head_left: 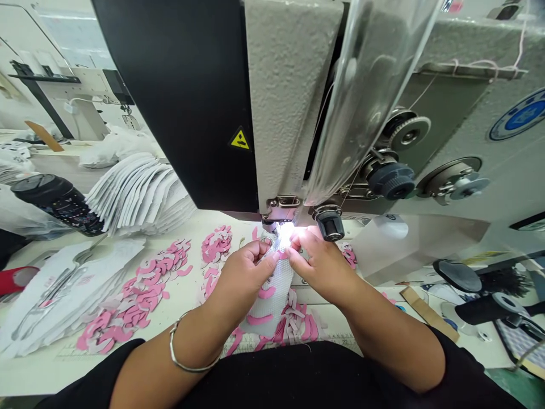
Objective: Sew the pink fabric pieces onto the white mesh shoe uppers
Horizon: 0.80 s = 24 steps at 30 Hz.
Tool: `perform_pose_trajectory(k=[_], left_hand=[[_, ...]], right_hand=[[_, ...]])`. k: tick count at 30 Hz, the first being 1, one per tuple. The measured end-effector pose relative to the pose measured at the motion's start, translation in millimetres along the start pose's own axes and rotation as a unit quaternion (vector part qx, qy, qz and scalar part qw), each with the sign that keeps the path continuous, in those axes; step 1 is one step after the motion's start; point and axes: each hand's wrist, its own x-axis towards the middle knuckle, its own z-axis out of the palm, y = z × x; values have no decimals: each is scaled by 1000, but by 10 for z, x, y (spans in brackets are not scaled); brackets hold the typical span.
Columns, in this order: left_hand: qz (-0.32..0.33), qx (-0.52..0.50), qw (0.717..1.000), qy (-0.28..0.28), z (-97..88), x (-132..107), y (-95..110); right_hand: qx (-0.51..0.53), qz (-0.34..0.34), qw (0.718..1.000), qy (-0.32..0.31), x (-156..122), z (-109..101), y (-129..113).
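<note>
Left hand [242,274] and right hand [319,267] pinch white mesh piece [272,298] with fingertips, hands close, just near of sewing machine [289,102] foot [279,209] (lamp bright there). Pink bits on mesh, maybe stitched; hard to see. Pink cutouts [140,298] on table [38,369] to left; white stack [140,193] farther left, black bottle [57,201] beside it.

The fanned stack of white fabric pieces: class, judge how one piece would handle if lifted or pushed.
The fanned stack of white fabric pieces looks floppy: its edges curve and droop. Each piece seems thin, probably light for its size. Pushed, the stack may slide apart, since the pieces already lie offset.
</note>
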Motion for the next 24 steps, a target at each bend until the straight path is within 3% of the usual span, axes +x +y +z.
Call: perform_pose_trajectory(k=[5,11,15,24], left_hand=[[16,-22,1000,-3,-12,55,-25],[-5,-98,995,-9,-22,134,79],[-23,-129,991,-41,-49,179,146],[2,-85,995,-54,-130,295,71]], right_hand=[[31,-2,999,41,-50,111,141],[-32,-170,976,134,-129,218,318],[-64,-235,957,161,-156,208,383],[-49,-229,963,137,-111,194,352]])
